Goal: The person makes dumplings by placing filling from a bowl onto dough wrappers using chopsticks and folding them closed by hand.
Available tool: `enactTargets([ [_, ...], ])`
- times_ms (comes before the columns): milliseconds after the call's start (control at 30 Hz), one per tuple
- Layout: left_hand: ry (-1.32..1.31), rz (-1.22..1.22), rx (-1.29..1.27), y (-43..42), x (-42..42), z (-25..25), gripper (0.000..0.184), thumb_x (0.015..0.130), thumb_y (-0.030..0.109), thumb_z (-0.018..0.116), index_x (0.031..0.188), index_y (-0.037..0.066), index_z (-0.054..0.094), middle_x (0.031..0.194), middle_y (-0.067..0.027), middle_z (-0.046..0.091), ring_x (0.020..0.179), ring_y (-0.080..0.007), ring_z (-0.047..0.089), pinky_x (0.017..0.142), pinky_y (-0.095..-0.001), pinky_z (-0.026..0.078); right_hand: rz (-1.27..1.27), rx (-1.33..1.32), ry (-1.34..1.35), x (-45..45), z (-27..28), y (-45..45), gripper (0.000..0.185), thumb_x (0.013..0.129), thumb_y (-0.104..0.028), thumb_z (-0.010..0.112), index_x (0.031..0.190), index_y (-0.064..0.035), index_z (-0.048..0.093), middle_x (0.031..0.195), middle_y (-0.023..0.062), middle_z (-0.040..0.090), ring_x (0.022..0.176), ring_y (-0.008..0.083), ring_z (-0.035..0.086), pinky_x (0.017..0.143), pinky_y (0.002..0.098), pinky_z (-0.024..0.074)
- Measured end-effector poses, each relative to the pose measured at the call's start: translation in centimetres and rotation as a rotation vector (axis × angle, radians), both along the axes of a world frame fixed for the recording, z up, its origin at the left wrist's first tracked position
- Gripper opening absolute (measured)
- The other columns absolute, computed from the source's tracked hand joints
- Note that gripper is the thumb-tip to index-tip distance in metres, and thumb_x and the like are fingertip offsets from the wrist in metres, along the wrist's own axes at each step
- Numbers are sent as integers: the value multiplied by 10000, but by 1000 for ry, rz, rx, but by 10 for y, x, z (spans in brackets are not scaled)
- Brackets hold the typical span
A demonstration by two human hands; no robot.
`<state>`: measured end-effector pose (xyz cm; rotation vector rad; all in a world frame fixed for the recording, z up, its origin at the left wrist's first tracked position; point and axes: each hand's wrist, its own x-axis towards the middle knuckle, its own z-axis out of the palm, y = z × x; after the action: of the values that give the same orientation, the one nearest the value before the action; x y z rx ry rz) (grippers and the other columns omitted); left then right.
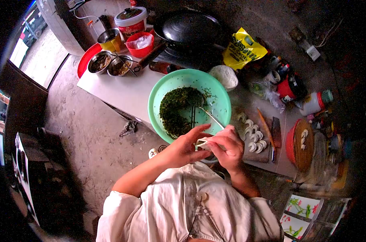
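Close in front of my chest, over the near rim of a green bowl [154, 115], both hands meet at a small pale dumpling [203, 143]. My right hand [228, 148] pinches its wrapper between thumb and fingers. From the other side, my left hand [183, 147] supports the dumpling, its index finger and thumb curved around it. Dark green chopped filling [173, 111] covers much of the bowl's inside. A metal spoon [212, 118] rests in it, handle toward my right hand. Folded dumplings [253, 137] lie in rows on the table right of the bowl.
A rolling pin [265, 127] lies beside the dumplings. Behind the bowl are a bowl of white flour [224, 76], a yellow bag [244, 50] and a black lidded wok [187, 28]. Two metal bowls [119, 66] stand at the left; a round board [304, 147] with more dumplings is at right.
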<state>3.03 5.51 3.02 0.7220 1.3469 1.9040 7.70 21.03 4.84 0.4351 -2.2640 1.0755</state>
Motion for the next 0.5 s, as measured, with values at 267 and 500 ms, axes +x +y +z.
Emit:
enactTargets([
  [267,22,-16,-201,-5,-2,0,333,799,116,572,1091,-16,482,804,-26,559,705,-57,493,618,-219,428,22,26,-38,-1,4,1,123,650,-51,675,746,-56,598,707,29,535,666,198,487,610,300,386],
  [500,162,78,-149,-6,-2,-4,328,756,112,597,1052,-7,517,823,-75,566,676,-106,510,589,-249,426,63,88,-19,-3,4,-4,119,647,-70,673,728,-69,585,727,25,526,685,199,475,626,309,378],
])
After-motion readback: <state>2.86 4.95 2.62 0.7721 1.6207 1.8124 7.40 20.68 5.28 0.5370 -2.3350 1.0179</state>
